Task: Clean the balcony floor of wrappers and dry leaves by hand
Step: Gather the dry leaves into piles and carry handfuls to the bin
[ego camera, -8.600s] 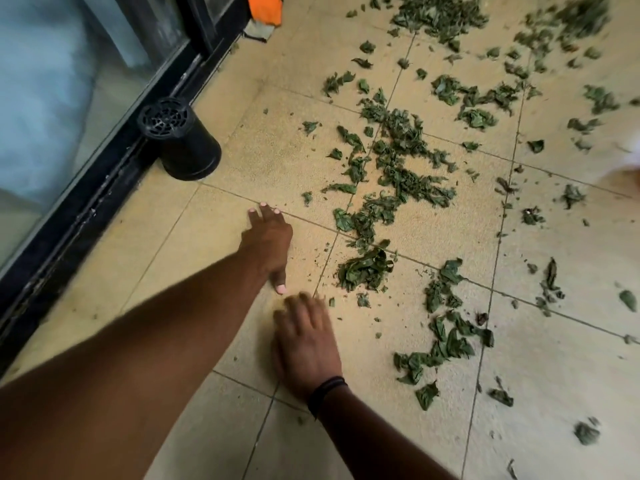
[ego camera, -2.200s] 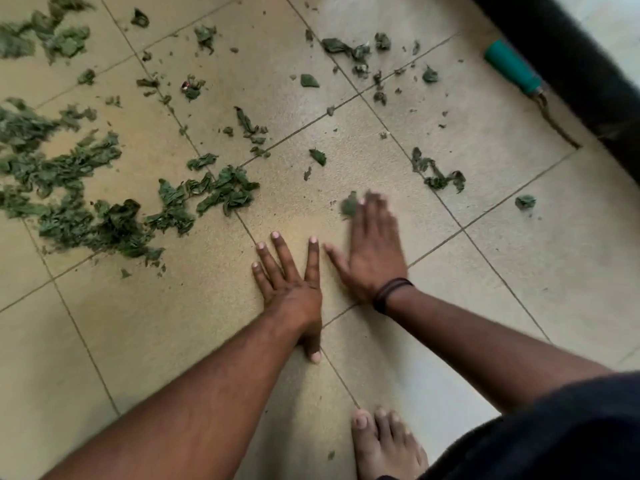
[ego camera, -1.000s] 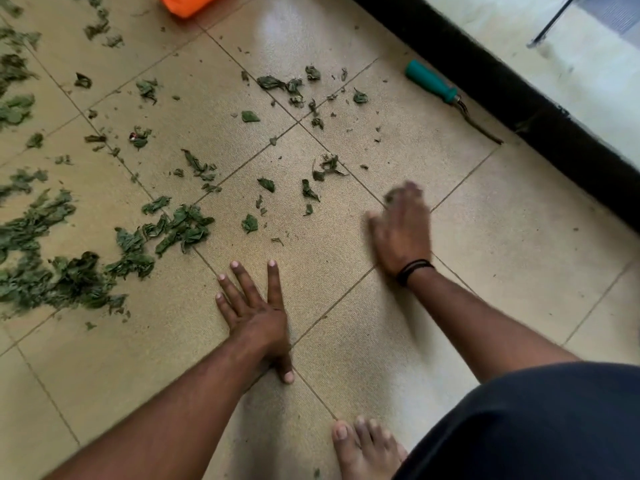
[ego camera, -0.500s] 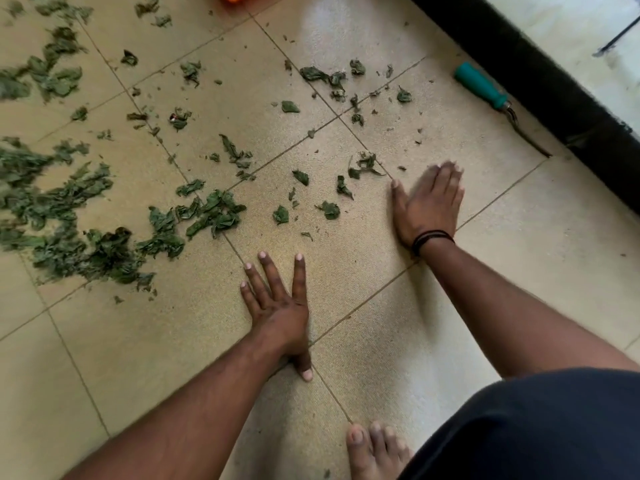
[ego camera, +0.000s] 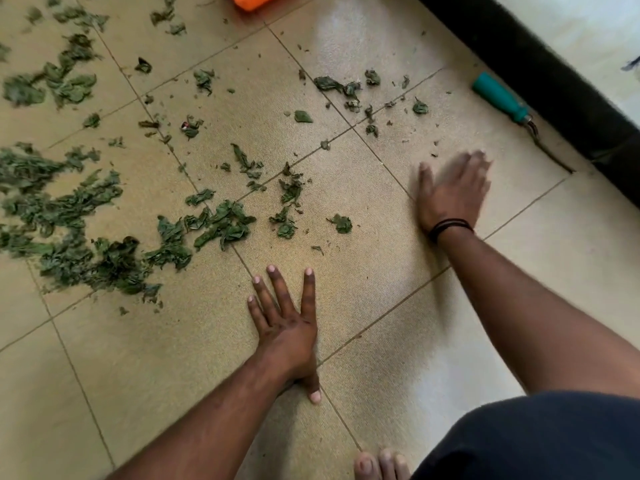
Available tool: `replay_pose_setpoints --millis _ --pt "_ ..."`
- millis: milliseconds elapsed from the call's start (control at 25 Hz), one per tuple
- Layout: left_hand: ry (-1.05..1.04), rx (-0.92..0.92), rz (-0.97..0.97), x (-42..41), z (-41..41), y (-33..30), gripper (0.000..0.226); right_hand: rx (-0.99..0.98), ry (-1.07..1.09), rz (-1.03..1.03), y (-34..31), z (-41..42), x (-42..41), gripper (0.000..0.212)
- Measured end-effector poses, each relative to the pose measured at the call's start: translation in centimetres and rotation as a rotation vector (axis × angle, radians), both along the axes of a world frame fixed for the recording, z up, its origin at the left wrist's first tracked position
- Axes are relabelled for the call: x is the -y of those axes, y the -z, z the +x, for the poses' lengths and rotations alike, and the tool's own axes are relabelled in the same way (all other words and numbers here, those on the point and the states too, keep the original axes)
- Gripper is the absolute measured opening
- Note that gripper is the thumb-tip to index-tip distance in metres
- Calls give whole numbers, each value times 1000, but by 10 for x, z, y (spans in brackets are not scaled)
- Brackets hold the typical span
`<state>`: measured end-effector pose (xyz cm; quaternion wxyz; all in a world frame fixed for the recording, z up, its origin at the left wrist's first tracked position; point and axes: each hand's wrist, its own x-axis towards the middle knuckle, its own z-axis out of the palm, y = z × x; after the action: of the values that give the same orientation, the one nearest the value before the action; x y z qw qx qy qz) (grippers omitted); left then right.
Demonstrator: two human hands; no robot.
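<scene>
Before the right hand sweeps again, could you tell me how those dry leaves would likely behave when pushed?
The dry leaves look thin and curled, so probably very light and easily scattered. Small crumbs lie around them, suggesting they crumble. The flat right hand would likely slide them readily.

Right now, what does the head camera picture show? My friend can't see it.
A person's left hand and right hand press flat on a tan tiled floor beside scattered green leaves. A teal-handled tool lies near a black edge.

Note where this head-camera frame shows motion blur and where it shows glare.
Head view: the right hand is smeared by motion, its fingertips ghosted; the left hand is sharp, flat on the floor; leaves at upper left look soft; glare whitens the tile at top centre.
</scene>
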<state>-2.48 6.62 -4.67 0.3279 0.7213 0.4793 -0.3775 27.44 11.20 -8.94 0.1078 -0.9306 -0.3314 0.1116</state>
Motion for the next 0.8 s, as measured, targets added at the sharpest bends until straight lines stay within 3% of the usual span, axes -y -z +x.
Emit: replay_pose_setpoints --millis 80,120,240,320,440,560,800 --pt "-1 6 6 0 0 2 185 -12 -12 -74 0 7 -6 92" --pt "-4 4 5 0 1 2 185 -11 -118 -82 1 -6 -14 91" --pt "-9 -15 7 0 1 2 184 -27 -678 -67 4 -74 -33 86" --pt "-5 -27 14 0 1 3 184 -108 -850 6 1 -97 -34 81" --pt "0 -29 17 0 1 3 183 -83 -533 158 4 -74 -23 73" --pt "2 -20 14 0 1 3 183 -41 -254 128 12 -46 -5 72" --pt "34 -5 68 0 3 0 177 69 -349 1 17 -45 -6 74"
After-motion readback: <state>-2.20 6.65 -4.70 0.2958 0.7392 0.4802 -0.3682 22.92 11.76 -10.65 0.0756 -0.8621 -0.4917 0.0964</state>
